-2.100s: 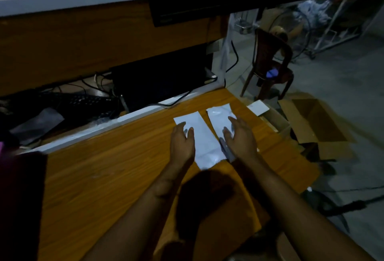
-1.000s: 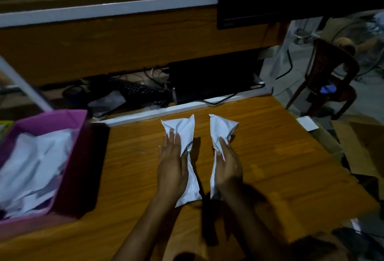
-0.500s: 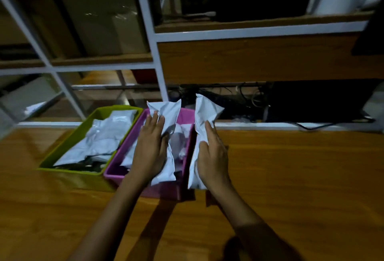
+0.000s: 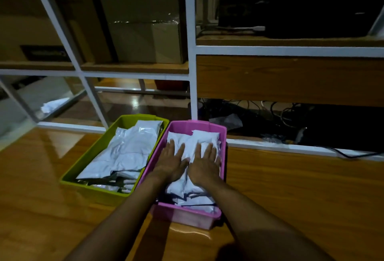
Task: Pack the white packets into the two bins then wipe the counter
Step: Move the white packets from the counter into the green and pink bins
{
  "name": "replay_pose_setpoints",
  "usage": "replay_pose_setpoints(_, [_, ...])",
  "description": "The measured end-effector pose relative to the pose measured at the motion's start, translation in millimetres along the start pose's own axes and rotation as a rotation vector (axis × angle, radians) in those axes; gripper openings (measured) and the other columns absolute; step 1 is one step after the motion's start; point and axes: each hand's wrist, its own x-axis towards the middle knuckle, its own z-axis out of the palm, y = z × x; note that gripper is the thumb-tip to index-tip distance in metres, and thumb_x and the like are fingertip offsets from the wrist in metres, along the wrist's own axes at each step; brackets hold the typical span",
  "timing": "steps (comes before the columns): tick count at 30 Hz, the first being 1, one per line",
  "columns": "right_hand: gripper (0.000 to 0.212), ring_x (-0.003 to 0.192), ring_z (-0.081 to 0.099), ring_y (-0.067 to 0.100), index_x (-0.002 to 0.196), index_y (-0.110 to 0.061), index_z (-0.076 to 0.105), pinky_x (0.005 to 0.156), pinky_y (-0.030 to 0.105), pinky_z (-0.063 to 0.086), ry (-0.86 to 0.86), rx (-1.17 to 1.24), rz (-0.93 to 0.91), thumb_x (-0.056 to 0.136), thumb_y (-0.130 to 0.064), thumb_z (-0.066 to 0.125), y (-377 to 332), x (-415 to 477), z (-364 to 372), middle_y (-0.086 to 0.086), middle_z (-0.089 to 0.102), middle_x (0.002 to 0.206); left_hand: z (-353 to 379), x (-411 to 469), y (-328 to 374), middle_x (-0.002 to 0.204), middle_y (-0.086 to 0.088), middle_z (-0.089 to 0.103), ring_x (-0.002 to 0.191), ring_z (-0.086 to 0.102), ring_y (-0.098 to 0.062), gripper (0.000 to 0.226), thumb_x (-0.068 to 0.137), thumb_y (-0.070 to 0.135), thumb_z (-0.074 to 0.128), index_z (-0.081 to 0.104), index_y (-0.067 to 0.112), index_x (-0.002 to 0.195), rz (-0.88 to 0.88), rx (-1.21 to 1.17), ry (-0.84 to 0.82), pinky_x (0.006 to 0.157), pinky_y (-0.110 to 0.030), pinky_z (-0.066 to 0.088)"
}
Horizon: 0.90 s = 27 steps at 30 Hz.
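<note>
Pink bin (image 4: pixel 195 125): left hand (image 4: pixel 170 164), right hand (image 4: pixel 204 167) flat on packets (image 4: pixel 204 137); 1 green bin (image 4: pixel 99 192) beside.

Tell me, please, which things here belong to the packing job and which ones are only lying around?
Belong to the job: pink bin, green bin, white packets, wooden counter, left hand and right hand pressing flat on the pink bin's packets.

Just lying about: cables, cardboard box behind glass.

Open counter (image 4: pixel 291 188) right of pink bin (image 4: pixel 187 217); green bin (image 4: pixel 95 190) crowds left.
</note>
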Motion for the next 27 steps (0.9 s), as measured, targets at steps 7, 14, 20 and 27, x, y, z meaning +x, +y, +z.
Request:
replay_pose_setpoints(7, [0.08,0.145,-0.02,0.038,0.15,-0.023,-0.02,0.116,0.053,-0.007,-0.097,-0.049,0.027,0.098,-0.05,0.035,5.3,13.0,4.2,0.019,-0.027,0.156,6.3,6.6,1.3,0.159,-0.021,-0.017,0.149,-0.013,-0.034,0.062,0.103,0.042,0.023,-0.003,0.021,0.155,-0.003,0.043,0.0,0.119,-0.041,-0.007])
replay_pose_setpoints(14, [0.077,0.147,-0.012,0.038,0.153,-0.024,-0.006,0.117,0.052,-0.002,-0.108,0.041,0.047,0.097,-0.053,0.038,0.8,10.1,-11.4,0.019,-0.017,0.159,-8.8,-1.0,8.9,0.162,-0.014,-0.004,0.149,-0.005,-0.036,0.059,0.102,0.047,0.015,0.015,0.022,0.155,-0.012,-0.016,-0.031,0.121,-0.045,-0.001])
replay_pose_setpoints(20, [0.066,0.148,0.008,0.035,0.15,-0.02,0.027,0.12,0.049,0.012,0.22,0.08,-0.162,0.095,-0.054,0.041,2.8,-17.7,-60.6,0.016,0.012,0.161,-48.6,-34.6,4.8,0.115,-0.016,0.065,0.111,0.057,-0.034,0.038,0.097,0.03,0.045,0.061,0.012,0.126,-0.035,-0.207,0.489,0.089,-0.041,0.048])
replay_pose_setpoints(27, [0.071,0.148,-0.011,0.031,0.151,-0.031,0.024,0.119,0.057,0.002,0.186,-0.049,-0.359,0.09,-0.063,0.041,40.9,-40.8,-47.1,0.009,-0.002,0.163,-43.7,-103.7,-39.6,0.081,-0.011,0.067,0.078,0.063,-0.031,0.031,0.095,0.04,0.05,0.056,0.012,0.082,-0.313,-0.14,0.49,0.06,-0.032,0.038])
